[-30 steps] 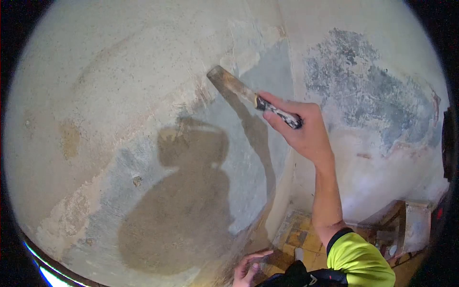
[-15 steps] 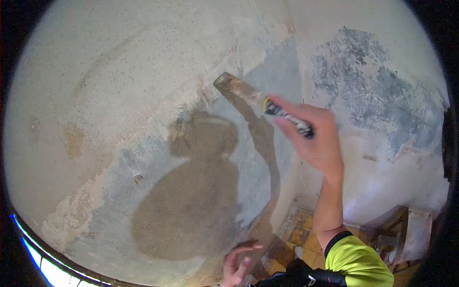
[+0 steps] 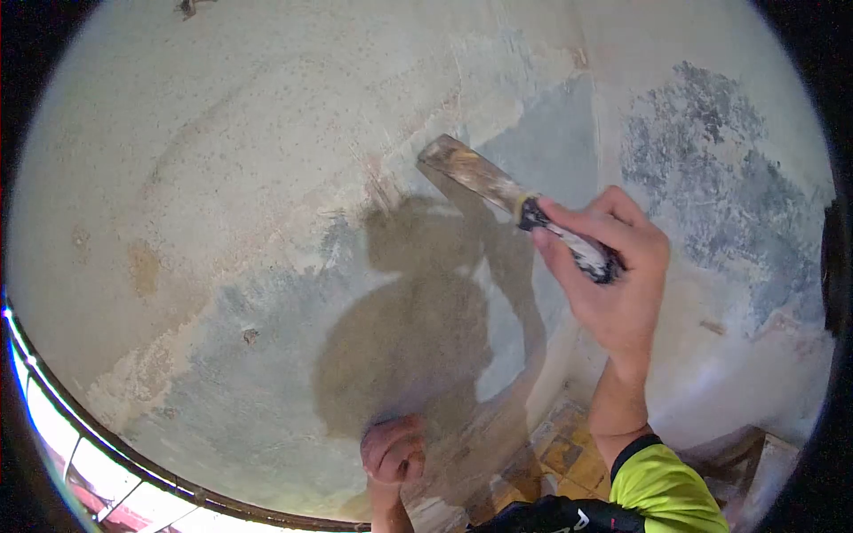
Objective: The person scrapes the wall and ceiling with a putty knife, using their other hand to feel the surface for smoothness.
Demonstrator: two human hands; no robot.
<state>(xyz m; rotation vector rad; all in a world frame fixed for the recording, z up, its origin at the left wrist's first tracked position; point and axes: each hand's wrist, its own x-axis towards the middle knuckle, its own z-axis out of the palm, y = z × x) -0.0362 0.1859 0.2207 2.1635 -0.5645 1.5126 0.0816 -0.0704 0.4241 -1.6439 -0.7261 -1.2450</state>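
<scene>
My right hand (image 3: 622, 266) is wrapped round the dark, plaster-smeared handle of a putty knife (image 3: 475, 173). Its long, stained blade points up and left, with the tip at the wall where pale coating borders a blue-grey patch (image 3: 555, 133). Whether the tip's edge touches the surface is hard to tell. Low in the view, my left hand (image 3: 393, 451) is near the wall with its fingers curled in, and nothing shows in it. A shadow of my head, arm and the tool falls across the patched wall (image 3: 267, 355).
To the right, a corner leads to a second wall with a mottled blue-grey patch (image 3: 711, 151). Below are yellow-brown floor tiles (image 3: 569, 453) and a wooden piece of furniture (image 3: 769, 471). A bright barred window (image 3: 98, 484) lies at the lower left.
My left hand has moved left and its spread fingers have curled in. The view has shifted somewhat; the putty knife stays in my right hand, its tip near the same boundary.
</scene>
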